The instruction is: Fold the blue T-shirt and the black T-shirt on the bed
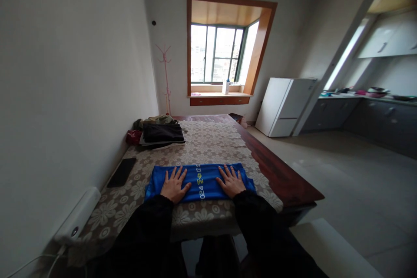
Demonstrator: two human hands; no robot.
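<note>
- White box point(78, 216) with a cable at the surface's near left corner, left of the blue cloth.
- Black phone point(121, 172) flat, just left of the cloth.
- Pile of dark clothes point(161, 132) well beyond the cloth, by the wall.
- Left hand point(174, 186) flat on the cloth's left half, grip open, fingers spread, holding nothing.
- Blue cloth point(202, 180) folded into a strip, lying on the flowered surface point(208, 143) near its front edge.
- Right hand point(232, 181) flat on the cloth's right half, grip open too.
</note>
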